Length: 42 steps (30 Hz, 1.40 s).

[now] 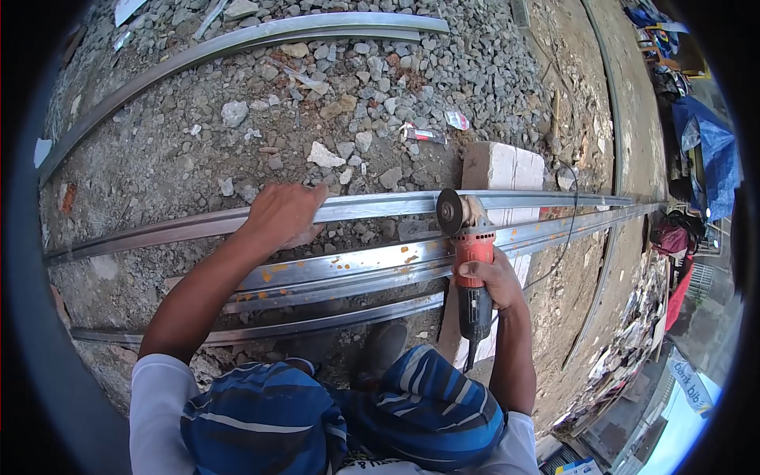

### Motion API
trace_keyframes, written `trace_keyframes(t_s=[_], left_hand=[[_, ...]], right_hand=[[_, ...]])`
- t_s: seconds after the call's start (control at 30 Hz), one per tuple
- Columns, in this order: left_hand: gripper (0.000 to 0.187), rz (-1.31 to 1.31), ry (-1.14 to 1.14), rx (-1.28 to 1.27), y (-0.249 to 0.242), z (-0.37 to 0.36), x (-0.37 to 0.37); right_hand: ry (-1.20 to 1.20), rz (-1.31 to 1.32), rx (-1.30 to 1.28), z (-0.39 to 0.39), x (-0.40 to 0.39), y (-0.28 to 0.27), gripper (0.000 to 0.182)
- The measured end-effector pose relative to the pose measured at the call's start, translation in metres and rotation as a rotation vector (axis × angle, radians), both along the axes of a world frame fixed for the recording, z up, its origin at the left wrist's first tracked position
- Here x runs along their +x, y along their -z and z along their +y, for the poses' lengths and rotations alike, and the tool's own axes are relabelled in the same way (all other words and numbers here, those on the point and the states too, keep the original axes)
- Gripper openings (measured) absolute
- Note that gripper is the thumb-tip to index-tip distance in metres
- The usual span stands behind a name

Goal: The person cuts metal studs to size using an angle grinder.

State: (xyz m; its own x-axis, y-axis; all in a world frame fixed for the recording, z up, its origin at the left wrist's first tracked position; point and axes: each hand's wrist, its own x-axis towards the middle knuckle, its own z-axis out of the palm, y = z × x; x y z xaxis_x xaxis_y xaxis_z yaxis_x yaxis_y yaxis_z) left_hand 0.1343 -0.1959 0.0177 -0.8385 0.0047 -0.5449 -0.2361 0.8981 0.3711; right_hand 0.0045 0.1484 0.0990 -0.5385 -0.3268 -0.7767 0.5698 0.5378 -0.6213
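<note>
My right hand [495, 279] is wrapped round the body of a red and black angle grinder [475, 261]. Its dark disc [450, 210] sits against or just above a long metal channel [380, 206]; contact is hard to make out. Further left, my left hand [285, 214] grips that same channel, fingers over its far edge. Nearer my knees lie more metal channels [340, 267], some with orange rust-like spots. A pale block [503, 168] lies beneath the channels, close to the grinder.
Grey gravel [483, 87] covers the ground beyond the channels. Another pair of metal channels [237, 39] lies there. A dark cable [571, 229] loops to the right of the grinder. A crumpled wrapper [423, 134] rests on the dirt. A blue tarp [708, 158] hangs at far right.
</note>
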Motion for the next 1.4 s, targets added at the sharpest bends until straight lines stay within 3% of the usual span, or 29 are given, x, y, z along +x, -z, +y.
trace_keyframes(t_s=[0.6, 1.4], left_hand=[[0.043, 0.064, -0.003, 0.017, 0.007, -0.0005, 0.0046], [0.046, 0.081, 0.007, -0.001, 0.0066, -0.0002, 0.0063]], right_hand=[[-0.006, -0.034, -0.023, 0.0051, -0.0023, 0.0048, 0.056], [0.013, -0.038, 0.019, 0.0013, -0.0024, 0.006, 0.052]])
